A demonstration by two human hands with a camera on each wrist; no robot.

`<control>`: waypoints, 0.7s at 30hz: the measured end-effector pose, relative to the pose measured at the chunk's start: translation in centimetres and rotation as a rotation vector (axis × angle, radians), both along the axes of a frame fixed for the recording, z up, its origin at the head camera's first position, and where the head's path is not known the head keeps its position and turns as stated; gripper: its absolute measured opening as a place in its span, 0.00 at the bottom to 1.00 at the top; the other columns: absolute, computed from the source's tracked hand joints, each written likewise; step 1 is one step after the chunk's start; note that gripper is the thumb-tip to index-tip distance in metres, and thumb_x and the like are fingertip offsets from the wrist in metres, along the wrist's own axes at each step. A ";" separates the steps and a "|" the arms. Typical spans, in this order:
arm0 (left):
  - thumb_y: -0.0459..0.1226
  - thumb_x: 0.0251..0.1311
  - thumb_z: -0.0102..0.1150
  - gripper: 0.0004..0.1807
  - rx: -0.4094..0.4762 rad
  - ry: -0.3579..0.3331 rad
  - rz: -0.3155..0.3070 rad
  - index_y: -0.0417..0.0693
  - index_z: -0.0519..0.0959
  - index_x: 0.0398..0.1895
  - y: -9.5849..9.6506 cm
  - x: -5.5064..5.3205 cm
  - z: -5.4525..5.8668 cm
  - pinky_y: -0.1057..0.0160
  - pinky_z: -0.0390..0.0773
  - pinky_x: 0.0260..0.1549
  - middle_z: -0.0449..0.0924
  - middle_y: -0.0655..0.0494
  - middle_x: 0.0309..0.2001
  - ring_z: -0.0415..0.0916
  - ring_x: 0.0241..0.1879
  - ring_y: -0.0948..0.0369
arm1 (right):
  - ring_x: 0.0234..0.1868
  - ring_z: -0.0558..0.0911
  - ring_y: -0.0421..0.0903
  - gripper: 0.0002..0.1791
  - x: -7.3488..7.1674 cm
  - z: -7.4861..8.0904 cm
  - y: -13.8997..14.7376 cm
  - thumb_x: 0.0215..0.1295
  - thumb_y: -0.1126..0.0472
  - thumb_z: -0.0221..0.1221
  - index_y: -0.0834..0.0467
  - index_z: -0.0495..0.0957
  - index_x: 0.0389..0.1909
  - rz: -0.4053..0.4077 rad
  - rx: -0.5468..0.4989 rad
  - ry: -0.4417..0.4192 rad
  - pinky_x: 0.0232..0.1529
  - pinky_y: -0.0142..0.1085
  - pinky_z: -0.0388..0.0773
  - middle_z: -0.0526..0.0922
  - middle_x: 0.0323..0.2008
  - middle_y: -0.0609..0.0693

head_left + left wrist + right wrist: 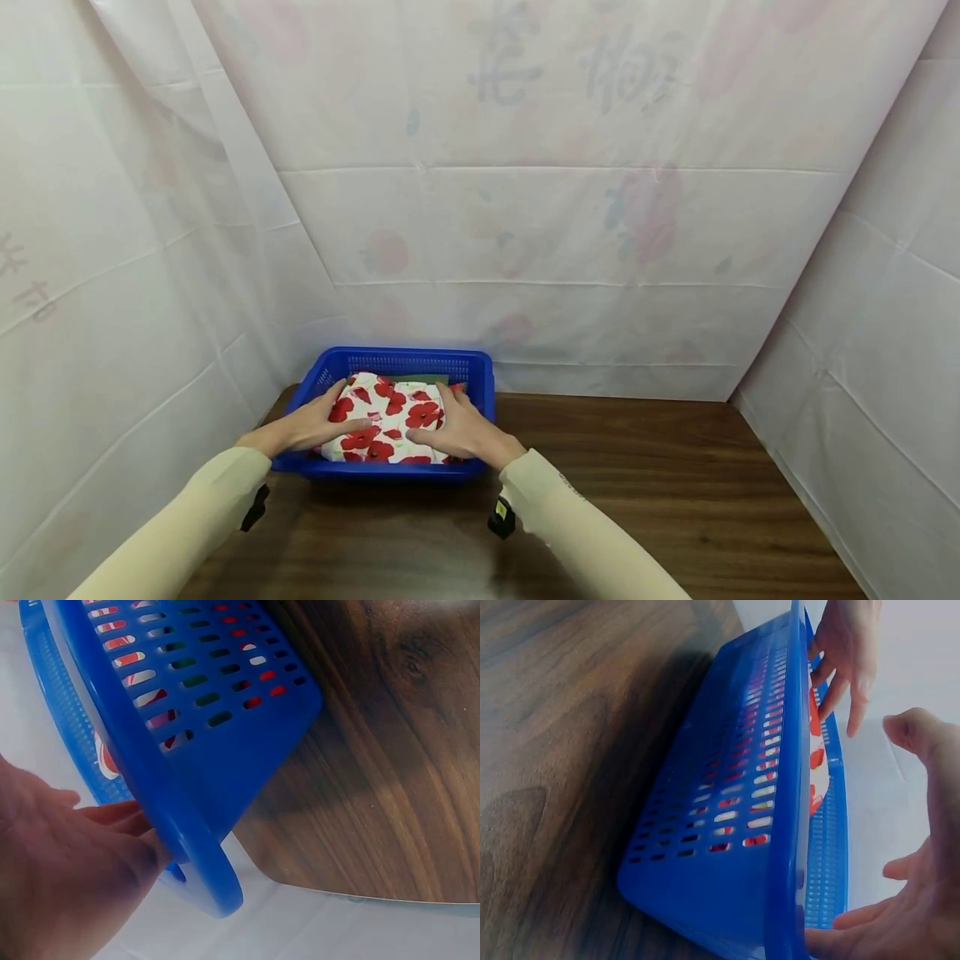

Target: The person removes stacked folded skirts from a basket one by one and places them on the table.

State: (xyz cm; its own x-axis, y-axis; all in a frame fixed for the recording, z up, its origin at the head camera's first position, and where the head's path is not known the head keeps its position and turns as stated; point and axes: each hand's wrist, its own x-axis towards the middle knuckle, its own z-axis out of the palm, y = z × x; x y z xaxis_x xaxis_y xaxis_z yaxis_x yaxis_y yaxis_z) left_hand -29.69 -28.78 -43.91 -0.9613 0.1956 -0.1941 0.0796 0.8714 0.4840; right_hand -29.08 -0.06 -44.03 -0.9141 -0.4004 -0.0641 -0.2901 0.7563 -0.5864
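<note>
A folded white cloth with red flowers point(382, 421) lies in a blue plastic basket point(408, 471). Over the cloth's left side reaches my left hand point(318, 421), thumb stretched inward above the flowers and fingers toward the far side. My right hand point(465, 429) mirrors it at the right side, fingers and thumb spread. In the left wrist view, that hand's fingers point(124, 817) dip behind the basket rim point(169, 795). From the right wrist, the right hand's thumb point(911, 729) stands apart from its fingers, which extend beyond the rim point(784, 825).
Green fabric point(420, 379) shows behind the flowered cloth inside the basket. The basket stands at the back left of a dark wooden table point(637, 483). White printed sheets point(525, 225) hang behind and along both sides.
</note>
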 end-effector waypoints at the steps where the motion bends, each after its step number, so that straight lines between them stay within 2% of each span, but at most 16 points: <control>1: 0.70 0.53 0.50 0.63 -0.003 -0.013 0.001 0.40 0.35 0.76 0.0 0.0 -0.1 0.29 0.56 0.61 0.43 0.29 0.73 0.48 0.70 0.31 | 0.74 0.56 0.57 0.58 0.0 -0.1 -0.1 0.49 0.22 0.54 0.45 0.46 0.77 -0.007 0.006 -0.010 0.63 0.64 0.62 0.52 0.75 0.56; 7: 0.71 0.52 0.50 0.64 -0.014 -0.074 0.013 0.41 0.33 0.76 0.1 0.3 -0.4 0.29 0.58 0.60 0.43 0.28 0.73 0.50 0.68 0.30 | 0.73 0.57 0.62 0.59 0.2 -0.5 -0.7 0.46 0.21 0.55 0.45 0.49 0.76 -0.054 0.039 -0.070 0.61 0.67 0.62 0.52 0.75 0.60; 15: 0.70 0.49 0.56 0.67 -0.044 -0.063 -0.009 0.42 0.31 0.76 0.2 0.8 -0.6 0.29 0.59 0.59 0.45 0.27 0.72 0.51 0.68 0.29 | 0.74 0.53 0.63 0.60 1.0 -0.3 -1.3 0.44 0.19 0.54 0.44 0.49 0.76 -0.116 0.000 -0.132 0.62 0.68 0.59 0.52 0.75 0.60; 19: 0.69 0.48 0.58 0.69 -0.044 -0.068 -0.004 0.40 0.30 0.76 0.2 0.9 -0.7 0.29 0.59 0.59 0.46 0.26 0.72 0.52 0.67 0.29 | 0.76 0.47 0.62 0.61 1.3 -0.1 -1.6 0.43 0.19 0.54 0.45 0.50 0.76 -0.144 -0.039 -0.162 0.62 0.70 0.56 0.52 0.75 0.56; 21: 0.69 0.47 0.58 0.69 -0.044 -0.072 0.002 0.39 0.30 0.76 0.1 0.9 -0.7 0.28 0.59 0.58 0.46 0.26 0.72 0.52 0.67 0.29 | 0.76 0.48 0.63 0.61 1.5 -0.1 -1.8 0.44 0.19 0.55 0.45 0.50 0.76 -0.154 -0.046 -0.172 0.62 0.70 0.55 0.54 0.75 0.56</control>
State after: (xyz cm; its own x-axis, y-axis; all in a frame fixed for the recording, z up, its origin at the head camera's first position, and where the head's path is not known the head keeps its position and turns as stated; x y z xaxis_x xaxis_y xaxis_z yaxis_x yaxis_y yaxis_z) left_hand -28.78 -28.71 -44.61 -0.9448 0.1837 -0.2712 0.0444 0.8921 0.4497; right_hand -27.61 -1.82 -44.14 -0.9419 -0.2629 -0.2090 -0.0659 0.7550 -0.6524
